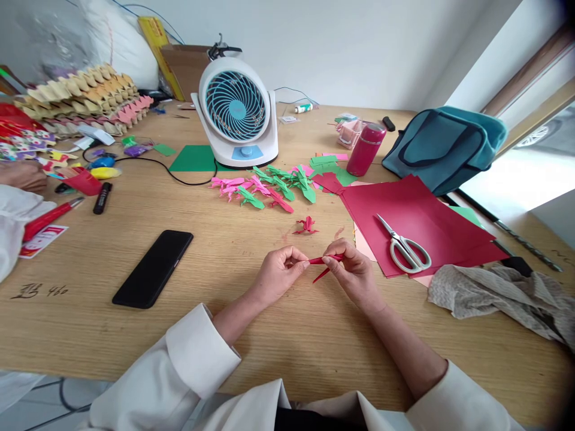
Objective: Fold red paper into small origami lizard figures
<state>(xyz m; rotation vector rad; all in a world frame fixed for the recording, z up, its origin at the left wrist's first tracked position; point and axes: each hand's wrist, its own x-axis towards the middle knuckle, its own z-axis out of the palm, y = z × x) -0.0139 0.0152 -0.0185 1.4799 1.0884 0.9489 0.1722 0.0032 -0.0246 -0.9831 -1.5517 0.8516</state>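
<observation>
Between both hands, just above the table, is a narrow piece of folded red paper (318, 261) with a thin point hanging down. My left hand (283, 270) pinches its left end between thumb and fingertips. My right hand (353, 269) grips the other end, with its fingers covering part of the folds. A little beyond the hands, a small red origami figure (306, 225) stands on the wood. Farther back lie several green origami figures (303, 184) and pink origami figures (227, 185).
Scissors (406, 248) rest on red paper sheets (413, 209) at right, near a crumpled cloth (489, 293). A black phone (153, 269) lies at left. Behind stand a fan (237, 114), a red flask (366, 149) and a teal bag (442, 146). Another person's hand (22, 175) is at far left.
</observation>
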